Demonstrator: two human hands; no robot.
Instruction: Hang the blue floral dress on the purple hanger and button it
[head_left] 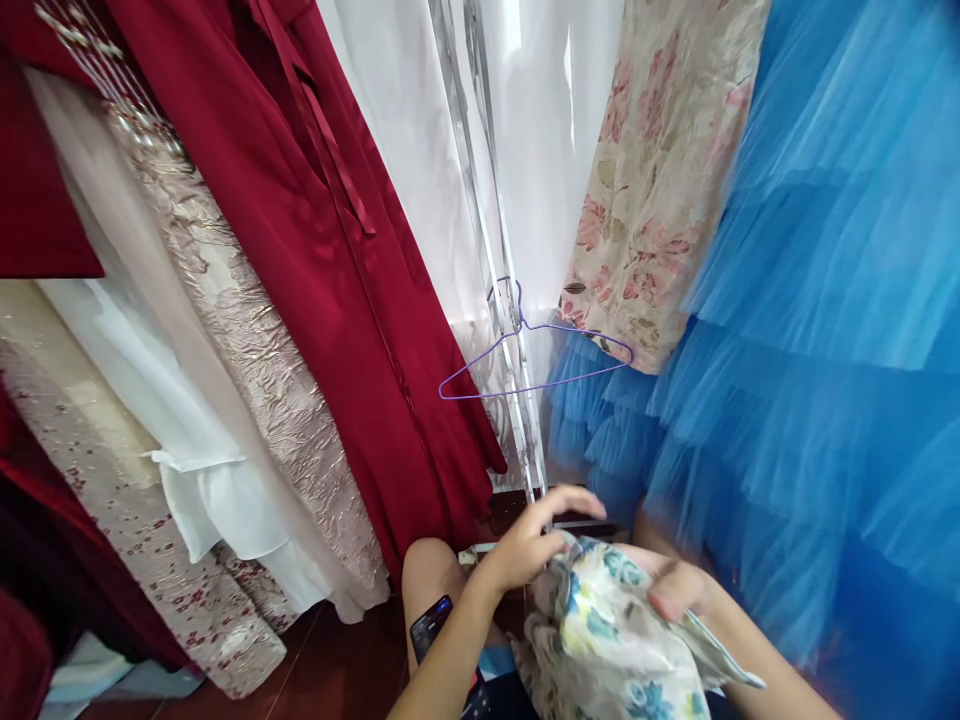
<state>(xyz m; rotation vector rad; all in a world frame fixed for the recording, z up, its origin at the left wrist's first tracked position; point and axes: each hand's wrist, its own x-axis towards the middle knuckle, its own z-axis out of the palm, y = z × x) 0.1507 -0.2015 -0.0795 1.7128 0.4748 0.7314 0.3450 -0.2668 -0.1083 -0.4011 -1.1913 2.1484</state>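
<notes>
A crumpled floral garment (622, 640), white with blue and yellow flowers and a greyish ruffled part at its left, lies bunched over my lap. My left hand (534, 538) is at its upper left edge, the index finger stretched out and the thumb apart from it, close to or touching the cloth. On the other side my right hand (681, 588), somewhat blurred, has its thumb over the fabric and its other fingers hidden behind; it grips the garment. Ahead, a thin purple hanger (536, 386) hangs by its hook at the metal rack poles (480, 200).
Dark red dress cloth (322, 300) and pale embroidered gowns (232, 290) hang at the left. A pink-flowered garment (645, 220) and a layered blue tulle dress (840, 300) hang at the right. White curtain-like fabric (405, 120) is behind. A phone (430, 625) rests by my thigh.
</notes>
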